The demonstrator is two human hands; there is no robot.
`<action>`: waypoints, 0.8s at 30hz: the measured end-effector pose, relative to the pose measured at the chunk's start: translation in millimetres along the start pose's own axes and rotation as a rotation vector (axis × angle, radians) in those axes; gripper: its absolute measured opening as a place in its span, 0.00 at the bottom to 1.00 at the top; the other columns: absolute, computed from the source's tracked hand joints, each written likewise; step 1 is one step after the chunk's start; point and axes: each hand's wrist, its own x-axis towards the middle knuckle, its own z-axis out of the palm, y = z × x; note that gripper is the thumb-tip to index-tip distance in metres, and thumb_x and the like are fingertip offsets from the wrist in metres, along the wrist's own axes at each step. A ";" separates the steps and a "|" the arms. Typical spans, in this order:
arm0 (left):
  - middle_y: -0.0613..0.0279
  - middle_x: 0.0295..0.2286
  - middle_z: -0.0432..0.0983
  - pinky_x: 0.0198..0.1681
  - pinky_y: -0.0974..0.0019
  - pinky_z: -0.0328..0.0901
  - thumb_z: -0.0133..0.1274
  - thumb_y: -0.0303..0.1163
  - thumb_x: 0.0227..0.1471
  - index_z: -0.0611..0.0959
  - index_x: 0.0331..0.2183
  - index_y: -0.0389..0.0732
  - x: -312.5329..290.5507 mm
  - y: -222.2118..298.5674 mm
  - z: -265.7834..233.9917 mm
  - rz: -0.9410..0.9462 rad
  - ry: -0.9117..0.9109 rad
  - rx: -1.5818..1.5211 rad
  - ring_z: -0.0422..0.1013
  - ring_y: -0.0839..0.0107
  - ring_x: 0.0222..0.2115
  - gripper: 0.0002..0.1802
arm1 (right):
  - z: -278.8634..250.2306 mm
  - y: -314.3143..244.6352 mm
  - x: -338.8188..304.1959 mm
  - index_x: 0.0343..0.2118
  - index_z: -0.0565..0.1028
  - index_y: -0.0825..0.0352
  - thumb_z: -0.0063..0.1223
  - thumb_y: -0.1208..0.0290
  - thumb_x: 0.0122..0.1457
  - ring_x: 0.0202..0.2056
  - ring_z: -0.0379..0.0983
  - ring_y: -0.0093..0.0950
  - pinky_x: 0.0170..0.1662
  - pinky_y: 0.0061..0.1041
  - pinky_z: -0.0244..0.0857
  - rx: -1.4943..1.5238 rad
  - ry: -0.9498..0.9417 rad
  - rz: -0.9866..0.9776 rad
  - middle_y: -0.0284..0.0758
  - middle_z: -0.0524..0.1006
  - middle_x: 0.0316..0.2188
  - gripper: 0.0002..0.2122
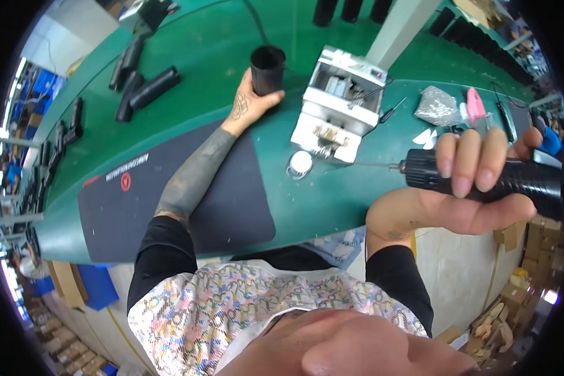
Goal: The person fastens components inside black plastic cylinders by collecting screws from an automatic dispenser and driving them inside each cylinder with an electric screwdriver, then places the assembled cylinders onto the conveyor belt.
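My left hand (252, 103) is wrapped round a black, open-topped cylinder (268, 78) that stands upright on the green table (319, 213). Its inside is dark, and I cannot make out what is in it. In my right hand (476, 169) is a black electric screwdriver (423, 169), its thin bit pointing left, toward the front of a white metal box-shaped machine (341, 103). Whether the bit's tip touches the machine or a screw is too small to tell. Just left of the machine's front lies a small round white-topped piece (301, 163).
A dark mat (182, 188) lies under my left forearm. Loose black cylinders (153, 88) lie at the far left, and several stand along the back. A clear bag of small metal parts (437, 105) and a pink item (475, 103) sit right of the machine. A pale post (404, 31) rises behind it.
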 end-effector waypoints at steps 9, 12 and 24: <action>0.59 0.42 0.71 0.47 0.64 0.66 0.70 0.28 0.30 0.73 0.46 0.41 -94.1 -1.9 -15.5 0.507 -0.145 0.063 0.70 0.62 0.41 0.36 | 22.6 49.4 -26.3 0.62 0.57 0.55 0.50 0.45 0.60 0.23 0.67 0.22 0.31 0.28 0.61 -0.002 -0.106 -0.076 0.29 0.70 0.27 0.31; 0.60 0.41 0.71 0.47 0.64 0.66 0.71 0.28 0.29 0.73 0.45 0.41 -94.4 2.6 -11.9 0.535 -0.200 0.025 0.71 0.62 0.41 0.37 | 29.3 64.6 -26.1 0.62 0.56 0.51 0.51 0.44 0.59 0.22 0.68 0.23 0.30 0.29 0.63 -0.147 -0.191 -0.047 0.29 0.70 0.26 0.32; 0.59 0.41 0.71 0.47 0.63 0.66 0.71 0.28 0.29 0.74 0.44 0.41 -96.8 2.5 -20.0 0.502 -0.143 0.013 0.70 0.62 0.41 0.36 | 49.0 107.4 -38.1 0.62 0.45 0.54 0.57 0.50 0.57 0.22 0.70 0.24 0.28 0.25 0.67 -0.528 -0.150 0.155 0.32 0.71 0.24 0.38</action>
